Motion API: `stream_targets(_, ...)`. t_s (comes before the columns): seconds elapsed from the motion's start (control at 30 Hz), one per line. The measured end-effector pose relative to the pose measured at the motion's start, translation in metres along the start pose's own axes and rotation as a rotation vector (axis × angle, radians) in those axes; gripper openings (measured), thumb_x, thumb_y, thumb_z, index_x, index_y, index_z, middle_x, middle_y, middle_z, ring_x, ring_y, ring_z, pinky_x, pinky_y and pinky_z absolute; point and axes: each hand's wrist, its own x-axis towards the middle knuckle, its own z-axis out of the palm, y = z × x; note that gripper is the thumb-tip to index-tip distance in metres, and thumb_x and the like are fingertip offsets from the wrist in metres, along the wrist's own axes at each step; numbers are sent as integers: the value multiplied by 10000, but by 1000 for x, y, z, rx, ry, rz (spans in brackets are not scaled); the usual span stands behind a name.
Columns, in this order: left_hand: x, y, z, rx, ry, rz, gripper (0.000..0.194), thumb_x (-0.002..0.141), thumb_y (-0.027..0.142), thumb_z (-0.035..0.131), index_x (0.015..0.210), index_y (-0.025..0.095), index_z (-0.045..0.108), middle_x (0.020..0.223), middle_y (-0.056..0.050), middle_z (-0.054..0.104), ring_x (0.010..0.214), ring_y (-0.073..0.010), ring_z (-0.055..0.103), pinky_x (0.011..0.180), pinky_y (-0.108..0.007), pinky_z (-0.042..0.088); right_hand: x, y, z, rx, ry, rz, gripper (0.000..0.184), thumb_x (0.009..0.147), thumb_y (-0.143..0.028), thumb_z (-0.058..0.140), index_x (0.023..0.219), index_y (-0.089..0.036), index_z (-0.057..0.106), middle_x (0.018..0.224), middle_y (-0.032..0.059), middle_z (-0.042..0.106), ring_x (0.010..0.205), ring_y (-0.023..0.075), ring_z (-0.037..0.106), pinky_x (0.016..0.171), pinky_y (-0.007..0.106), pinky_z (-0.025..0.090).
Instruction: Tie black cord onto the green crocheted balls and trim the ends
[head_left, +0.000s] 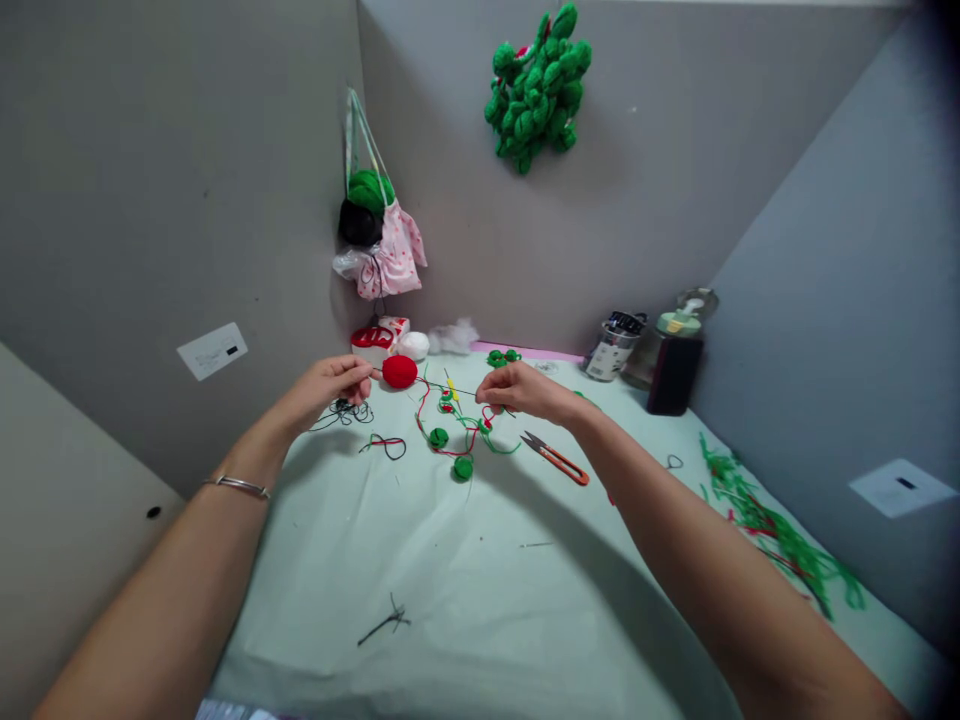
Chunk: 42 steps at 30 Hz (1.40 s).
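Dark thread spans the two hands over the back half of the surface, nearly straight; the left hand pinches it beside the red ball, the right hand pinches it farther along, fingers of both drawn narrow. Whether thread and ball touch cannot be told. Below and between the hands lie green bobbles with loose red and green tails; snagging is judged the chief hazard, since a dipping thread could catch these tails or the yellow hook among them. Too hard a pull might snap the thread or slip it from a fingertip grip. Toward the left edge, the black tangle near the left hand could knot in if swept along. The snips, blades toward the back left corner, could nick yarn or skin should the right forearm drop.
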Motion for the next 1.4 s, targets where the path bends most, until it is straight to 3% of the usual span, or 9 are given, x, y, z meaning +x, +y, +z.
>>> stream_targets(0.13, -1, -1, -5, -63, 91, 31, 281, 807, 429, 693, 862, 154, 696, 661, -5, 610, 562, -112, 524, 559, -241, 438, -6, 11, -2, 104, 13, 29, 207, 753, -331, 690, 768, -125, 690, 560, -11, 581, 463, 55, 371, 457, 224, 257)
stream_targets(0.53, -8, 0, -7, -100, 54, -31, 296, 803, 445, 727, 734, 170, 642, 550, 25, 530, 499, -92, 470, 501, -232, 390, -14, 25, -1, 156, 191, 68, 234, 760, -373, 675, 711, -147, 633, 453, -48, 479, 433, 60, 309, 464, 238, 202)
stream_targets(0.67, -13, 16, -4, -278, 182, -9, 203, 850, 324, 705, 745, 171, 623, 679, 13, 613, 559, -72, 521, 507, -194, 431, -10, 20, 5, 201, 195, 44, 264, 764, -403, 676, 750, -141, 644, 479, -51, 478, 443, 62, 331, 466, 229, 233)
stream_targets(0.73, -15, 28, -4, -436, 238, 25, 162, 909, 242, 644, 766, 169, 629, 813, 4, 692, 679, -71, 604, 576, -160, 490, -6, 13, 17, 161, 154, -13, 274, 798, -402, 653, 802, -129, 671, 532, -30, 527, 475, 72, 397, 483, 223, 286)
stream_targets(0.83, -16, 47, -6, -658, 245, 93, 198, 946, 183, 589, 758, 146, 640, 942, -26, 748, 869, -99, 683, 677, -138, 553, 4, -2, 49, -173, 40, -141, 264, 885, -336, 575, 900, -109, 709, 712, 34, 671, 604, 103, 557, 566, 219, 394)
stream_targets(0.97, -15, 57, -7, -785, 218, 161, 153, 893, 184, 658, 748, 134, 654, 771, -26, 742, 661, -85, 684, 528, -125, 533, 21, -21, 105, -520, -54, -233, 175, 887, -174, 566, 916, -147, 737, 902, 62, 741, 842, 168, 664, 732, 242, 449)
stream_targets(1.1, -15, 51, -3, -620, 131, 146, 123, 849, 215, 717, 769, 138, 665, 769, -19, 726, 588, -71, 645, 501, -142, 519, 40, -27, 146, -698, -67, -241, 254, 839, -35, 504, 932, -130, 721, 1045, 143, 722, 1003, 261, 654, 803, 316, 458)
stream_targets(1.23, -18, 41, 1, -433, 31, 96, 178, 782, 238, 781, 734, 126, 651, 760, -21, 695, 558, -57, 588, 494, -144, 490, 54, -25, 156, -790, -81, -222, 262, 850, -49, 505, 1005, -134, 698, 1096, 155, 699, 1061, 283, 638, 854, 348, 469)
stream_targets(1.4, -26, 52, -6, -588, 176, 209, 211, 766, 237, 792, 722, 131, 615, 735, 1, 678, 479, -17, 471, 418, -117, 379, 59, -26, 148, -795, -60, -171, 228, 911, -185, 522, 1084, -164, 669, 1174, 137, 662, 1049, 279, 640, 848, 356, 480)
